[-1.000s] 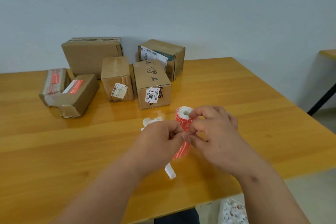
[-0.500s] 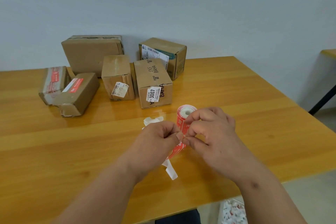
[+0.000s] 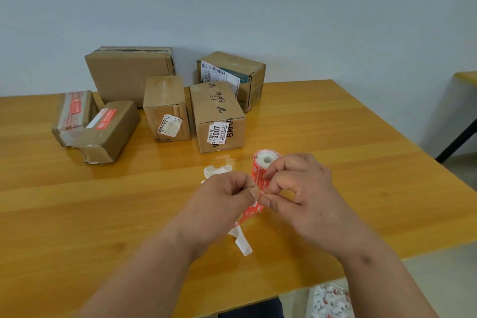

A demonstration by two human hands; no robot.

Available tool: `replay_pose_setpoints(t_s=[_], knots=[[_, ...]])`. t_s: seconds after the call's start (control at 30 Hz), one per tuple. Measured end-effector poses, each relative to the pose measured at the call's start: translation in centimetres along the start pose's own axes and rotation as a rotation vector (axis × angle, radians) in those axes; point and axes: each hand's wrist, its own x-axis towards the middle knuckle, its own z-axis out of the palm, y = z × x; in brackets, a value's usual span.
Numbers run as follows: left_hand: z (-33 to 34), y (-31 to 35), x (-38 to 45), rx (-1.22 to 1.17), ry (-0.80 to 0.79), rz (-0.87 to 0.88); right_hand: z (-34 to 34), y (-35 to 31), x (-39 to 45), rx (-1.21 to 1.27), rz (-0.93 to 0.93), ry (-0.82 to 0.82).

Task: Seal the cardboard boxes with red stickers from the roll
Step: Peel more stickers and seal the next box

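Printed "INS BAHA" on top of the box (image 3: pixel 217 116) nearest the hands, plus a white label reading "3007" on its front face. Smaller box (image 3: pixel 166 107) just to its nine o'clock, worn paper label on the front, text too small to read. Barcoded white shipping label on the box (image 3: pixel 233 77) at its one o'clock. Red stickers already on two low boxes (image 3: pixel 108 130) at far nine o'clock; largest plain box (image 3: pixel 129 72) behind, against the wall.

Sticker roll (image 3: pixel 263 168) upright on the glossy wooden table (image 3: pixel 361 162), white core, red printed strip trailing toward six o'clock. Left hand (image 3: pixel 222 204) and right hand (image 3: pixel 302 196) curled, fingertips meeting, both pinching the strip. White backing scraps (image 3: pixel 242 242) beside the wrists. Bare tabletop at three o'clock out to the edge.
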Motion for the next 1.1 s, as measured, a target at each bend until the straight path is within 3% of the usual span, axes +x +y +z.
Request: replay_pose_setpoints(t_s=[0.8,1.1], knots=[[-1.2,0.8,-0.1,-0.001,-0.041,0.078,-1.4,0.0,0.7,-0.079,0.042,-0.111],[-0.6,0.3,0.6,-0.054,0.037,-0.043,-0.7,0.0,0.7,-0.152,0.017,-0.024]])
